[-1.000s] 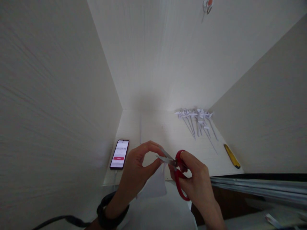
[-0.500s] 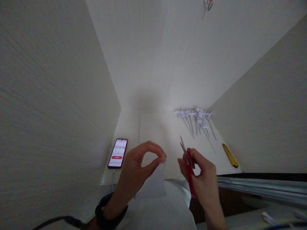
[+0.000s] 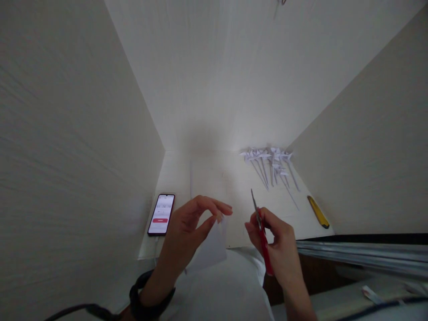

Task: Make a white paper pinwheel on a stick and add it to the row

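Note:
A thin white sheet of paper point(image 3: 212, 247) hangs from my left hand point(image 3: 189, 229), over my lap at the table's near edge. Thumb and bent fingers pinch its top corner while the index finger stretches out to the right. My right hand point(image 3: 281, 245) is wrapped round a pair of red-handled scissors point(image 3: 264, 245). Their narrow metal blades point up and away from me, seemingly together, well to the right of the paper and not touching it.
A lit phone point(image 3: 161, 214) lies at the left on a cable. Several folded white paper pieces on thin sticks point(image 3: 272, 162) lie at the back right. A yellow box cutter point(image 3: 318, 212) is by the right wall. A thin white stick point(image 3: 191, 178) lies behind my left hand.
My left index finger has lifted off the pinch and straightened. The scissor blades, slightly apart before, now look closed. The view has shifted slightly.

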A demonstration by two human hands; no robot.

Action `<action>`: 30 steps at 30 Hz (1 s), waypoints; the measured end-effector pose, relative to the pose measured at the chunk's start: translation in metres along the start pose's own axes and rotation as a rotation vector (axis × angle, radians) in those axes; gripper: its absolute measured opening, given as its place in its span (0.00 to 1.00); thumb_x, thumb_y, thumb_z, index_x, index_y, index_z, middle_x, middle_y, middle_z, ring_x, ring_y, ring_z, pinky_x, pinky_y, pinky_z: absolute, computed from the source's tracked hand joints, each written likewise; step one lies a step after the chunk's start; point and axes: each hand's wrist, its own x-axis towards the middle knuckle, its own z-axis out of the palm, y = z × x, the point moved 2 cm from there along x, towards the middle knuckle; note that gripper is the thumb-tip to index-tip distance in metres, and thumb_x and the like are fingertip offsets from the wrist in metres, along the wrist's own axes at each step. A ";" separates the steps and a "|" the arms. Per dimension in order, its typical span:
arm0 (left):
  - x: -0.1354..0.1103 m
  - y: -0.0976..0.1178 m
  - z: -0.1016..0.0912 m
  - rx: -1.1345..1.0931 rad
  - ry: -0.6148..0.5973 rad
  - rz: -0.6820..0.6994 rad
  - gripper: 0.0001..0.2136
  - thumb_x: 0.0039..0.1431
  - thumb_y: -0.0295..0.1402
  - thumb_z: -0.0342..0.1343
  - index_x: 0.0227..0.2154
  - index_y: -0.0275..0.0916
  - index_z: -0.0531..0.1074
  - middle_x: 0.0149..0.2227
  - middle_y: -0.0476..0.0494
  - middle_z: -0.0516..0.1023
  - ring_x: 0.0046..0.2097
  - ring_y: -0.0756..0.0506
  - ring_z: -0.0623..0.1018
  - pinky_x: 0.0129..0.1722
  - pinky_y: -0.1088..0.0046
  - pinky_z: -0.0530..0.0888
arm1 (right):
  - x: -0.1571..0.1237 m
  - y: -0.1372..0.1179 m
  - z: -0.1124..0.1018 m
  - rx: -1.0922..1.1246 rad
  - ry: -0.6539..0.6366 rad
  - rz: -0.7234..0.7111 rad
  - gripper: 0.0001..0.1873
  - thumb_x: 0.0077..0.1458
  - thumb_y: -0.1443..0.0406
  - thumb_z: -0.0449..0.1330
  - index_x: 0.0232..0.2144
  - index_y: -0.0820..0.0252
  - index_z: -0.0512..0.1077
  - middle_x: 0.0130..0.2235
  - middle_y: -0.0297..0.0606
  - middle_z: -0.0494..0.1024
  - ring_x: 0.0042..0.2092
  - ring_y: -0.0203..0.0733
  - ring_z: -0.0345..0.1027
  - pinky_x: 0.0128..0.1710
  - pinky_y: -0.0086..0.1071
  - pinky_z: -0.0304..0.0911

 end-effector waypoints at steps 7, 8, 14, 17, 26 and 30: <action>0.003 -0.004 -0.002 0.083 0.084 -0.015 0.06 0.55 0.32 0.61 0.26 0.39 0.72 0.29 0.48 0.79 0.35 0.47 0.78 0.39 0.74 0.73 | -0.003 0.014 0.001 0.173 0.017 0.101 0.12 0.54 0.63 0.58 0.23 0.58 0.62 0.23 0.28 0.63 0.25 0.33 0.57 0.24 0.26 0.56; 0.003 -0.005 -0.004 0.148 0.099 -0.022 0.05 0.56 0.31 0.61 0.26 0.39 0.73 0.30 0.48 0.79 0.35 0.48 0.78 0.38 0.74 0.73 | -0.003 0.016 0.002 0.211 0.016 0.124 0.12 0.54 0.62 0.59 0.23 0.58 0.62 0.23 0.29 0.63 0.25 0.33 0.57 0.25 0.26 0.56; 0.006 -0.015 -0.010 0.357 0.119 -0.094 0.02 0.53 0.29 0.60 0.27 0.39 0.74 0.28 0.50 0.76 0.33 0.50 0.75 0.34 0.78 0.71 | -0.002 0.017 0.001 0.371 -0.024 0.202 0.13 0.54 0.58 0.60 0.24 0.58 0.65 0.24 0.29 0.65 0.26 0.34 0.57 0.25 0.26 0.55; 0.008 -0.020 -0.011 0.335 0.123 -0.129 0.02 0.51 0.27 0.60 0.27 0.39 0.73 0.28 0.52 0.76 0.33 0.51 0.76 0.35 0.79 0.72 | -0.001 0.018 0.002 0.447 -0.087 0.195 0.14 0.56 0.55 0.59 0.25 0.59 0.68 0.25 0.29 0.65 0.26 0.33 0.56 0.26 0.28 0.53; 0.009 -0.025 -0.013 0.272 0.138 -0.214 0.04 0.48 0.30 0.63 0.29 0.40 0.75 0.26 0.53 0.75 0.29 0.53 0.75 0.28 0.83 0.70 | -0.004 0.033 0.008 0.563 -0.163 0.182 0.17 0.61 0.54 0.54 0.24 0.57 0.64 0.25 0.29 0.64 0.28 0.34 0.58 0.29 0.30 0.52; 0.010 -0.024 -0.015 0.213 0.133 -0.209 0.05 0.48 0.28 0.61 0.30 0.40 0.76 0.25 0.52 0.77 0.28 0.53 0.75 0.25 0.83 0.68 | -0.002 0.037 0.010 0.532 -0.149 0.258 0.15 0.59 0.54 0.56 0.26 0.58 0.66 0.26 0.29 0.66 0.28 0.34 0.57 0.29 0.29 0.53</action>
